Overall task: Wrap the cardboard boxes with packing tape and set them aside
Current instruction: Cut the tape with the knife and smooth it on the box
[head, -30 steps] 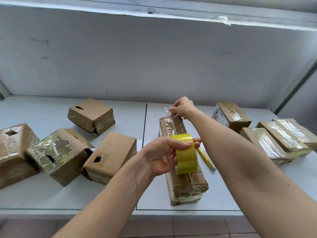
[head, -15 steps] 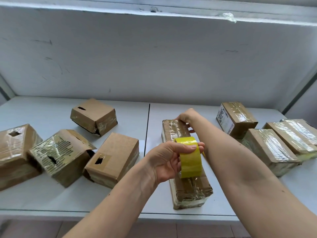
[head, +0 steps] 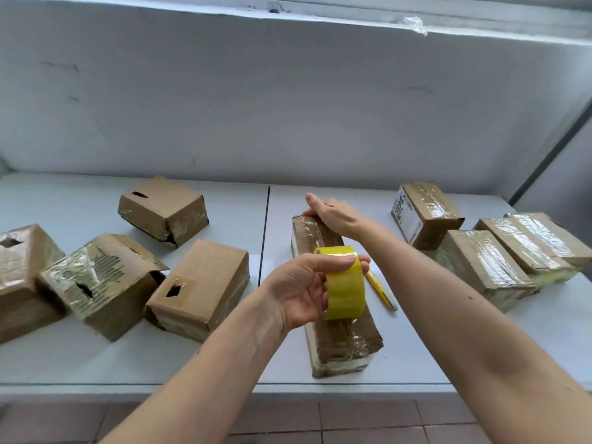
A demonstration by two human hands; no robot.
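Note:
A long, narrow cardboard box [head: 346,341] wrapped in clear tape lies lengthwise on the white table [head: 224,363], in front of me. My left hand [head: 301,290] grips a yellow roll of packing tape [head: 346,283] just above the box's middle. My right hand [head: 333,214] rests on the far end of the box, thumb stretched out and fingers hidden over the far edge. Several plain brown boxes [head: 198,290] lie at the left. Several tape-wrapped boxes [head: 483,267] stand at the right.
A yellow utility knife [head: 381,291] lies on the table right of the long box. A grey wall rises behind the table. A scrap of clear tape [head: 415,24] hangs from the ledge above. Tiled floor shows below the table's front edge.
My right hand came down from pinching a tape strip in the air onto the box's far end. The left hand kept the roll over the box.

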